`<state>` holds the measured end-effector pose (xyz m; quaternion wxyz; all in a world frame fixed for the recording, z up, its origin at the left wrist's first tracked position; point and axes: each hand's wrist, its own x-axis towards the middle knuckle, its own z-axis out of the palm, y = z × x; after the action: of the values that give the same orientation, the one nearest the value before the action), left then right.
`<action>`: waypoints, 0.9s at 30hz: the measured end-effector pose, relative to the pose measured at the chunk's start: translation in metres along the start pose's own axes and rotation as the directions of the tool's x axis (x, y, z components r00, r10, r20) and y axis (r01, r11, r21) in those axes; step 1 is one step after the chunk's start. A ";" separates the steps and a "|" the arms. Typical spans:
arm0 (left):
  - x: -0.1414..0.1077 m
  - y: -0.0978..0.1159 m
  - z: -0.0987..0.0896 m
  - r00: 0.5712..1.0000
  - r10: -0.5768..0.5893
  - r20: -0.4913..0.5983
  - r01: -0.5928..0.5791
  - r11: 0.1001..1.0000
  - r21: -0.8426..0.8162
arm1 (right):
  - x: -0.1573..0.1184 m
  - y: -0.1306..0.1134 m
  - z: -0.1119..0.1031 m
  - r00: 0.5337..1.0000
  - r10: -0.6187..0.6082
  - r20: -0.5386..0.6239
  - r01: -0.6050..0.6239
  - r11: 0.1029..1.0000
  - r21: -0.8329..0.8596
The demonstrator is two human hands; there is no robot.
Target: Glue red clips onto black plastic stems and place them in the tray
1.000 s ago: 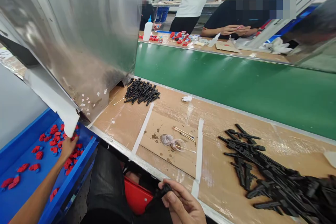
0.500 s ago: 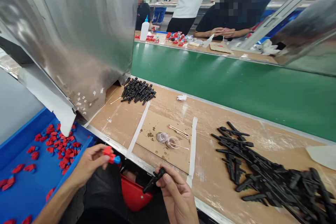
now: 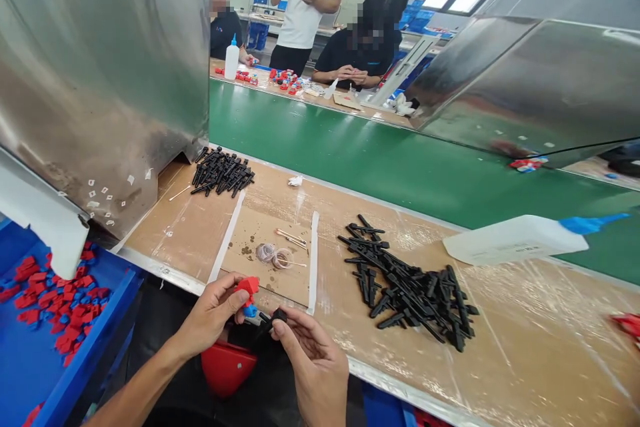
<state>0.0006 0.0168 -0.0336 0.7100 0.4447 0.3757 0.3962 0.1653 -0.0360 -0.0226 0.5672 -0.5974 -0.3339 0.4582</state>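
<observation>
Okay, so we've got our left hand (image 3: 213,313) pinched shut on a small red-and-blue plastic piece (image 3: 249,295), thumb against fingers. Our right hand (image 3: 315,360) is closed on a black plastic stick-like part (image 3: 273,321), thumb and fingertips at its blocky end. Both are up at the bench's near edge, really close together, though we honestly can't tell if they touch.

Just beyond, a flat cardboard sheet (image 3: 287,283) lies between 2 white tape strips (image 3: 313,260), with 2 small round clear dishes (image 3: 275,255) and some thin cotton swabs (image 3: 291,237) on it. There's a small pile of black parts (image 3: 223,171) past it to the left and a bigger black heap (image 3: 410,280) on the right, near a white blue-tipped bottle (image 3: 515,240). Lots more red-and-blue pieces (image 3: 63,300) sit in the blue plastic tray (image 3: 30,353) at our left.
</observation>
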 end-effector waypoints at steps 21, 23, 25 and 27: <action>0.006 0.009 0.004 0.999 -0.026 0.027 0.024 0.999 0.044 | 0.009 -0.011 -0.001 0.978 0.107 0.178 -0.110 0.994 0.010; 0.006 0.012 0.005 0.997 -0.036 0.063 0.033 0.998 0.055 | 0.010 -0.014 -0.001 0.973 0.131 0.190 -0.135 0.991 0.011; 0.006 0.014 0.006 0.995 -0.054 0.086 0.049 0.997 0.061 | 0.011 -0.015 -0.001 0.969 0.151 0.198 -0.157 0.988 0.012; 0.006 0.014 0.006 0.992 -0.069 0.107 0.064 0.997 0.049 | 0.012 -0.013 -0.003 0.961 0.175 0.215 -0.182 0.983 0.012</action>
<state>0.0052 0.0248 -0.0196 0.7318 0.4690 0.3600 0.3389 0.1739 -0.0246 -0.0117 0.4939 -0.5635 -0.3304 0.5740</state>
